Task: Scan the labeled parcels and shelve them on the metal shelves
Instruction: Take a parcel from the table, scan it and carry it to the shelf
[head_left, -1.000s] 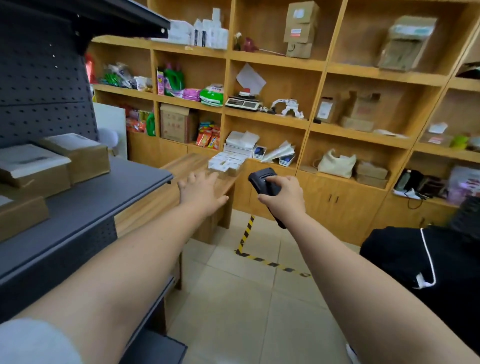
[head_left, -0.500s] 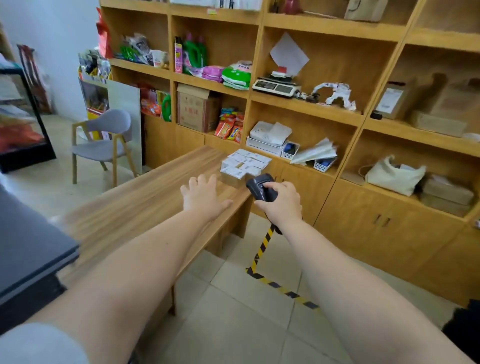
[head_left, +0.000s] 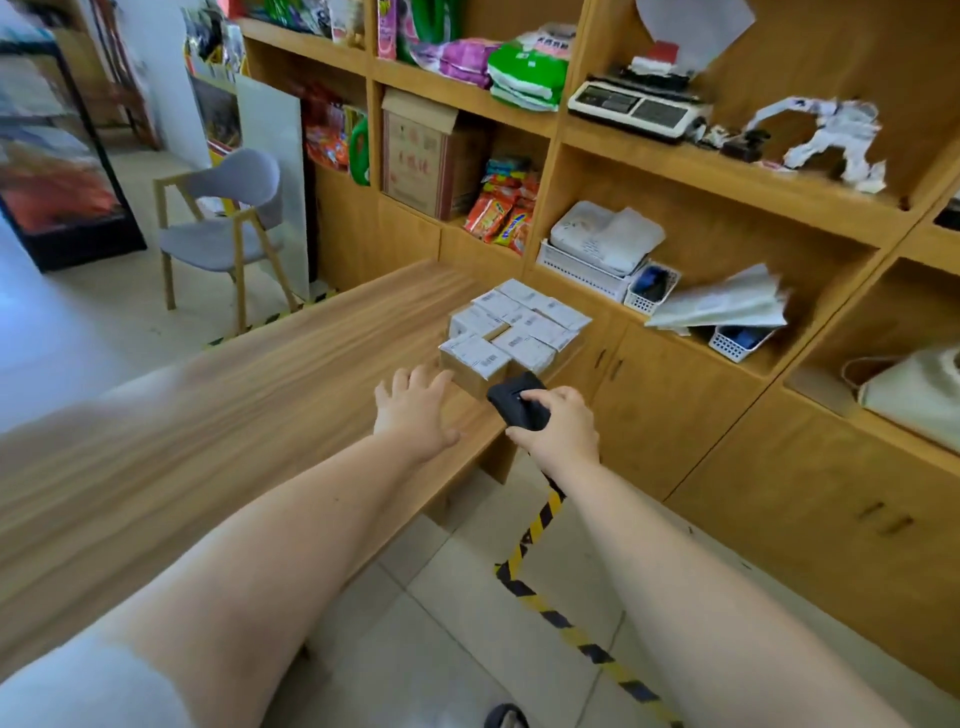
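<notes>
We reach forward with both arms toward the cluster of labeled parcels (head_left: 511, 332), which sits in the centre of the frame, slightly above the middle, on the far right end of the wooden counter (head_left: 249, 415). Our left hand (head_left: 415, 410) hovers palm down over the counter with its fingers (head_left: 410, 376) spread and straight, holding nothing; the nearest parcel (head_left: 475, 358) lies just beyond and to the right of those fingertips, close but not yet touched as far as we can tell. Our right hand (head_left: 558, 423) is curled around the black scanner (head_left: 519, 400), whose head points up and left toward the same near parcel, with its handle hidden inside our fist. The parcels are small cardboard boxes with white barcoded labels facing up, packed side by side in a block that runs diagonally from lower left to upper right. We judge the left hand is the nearer one for lifting the front box, since the right is occupied and the scanner already faces the labels. The metal shelves are not visible in this view, so carrying a parcel there will mean turning away from the counter.
</notes>
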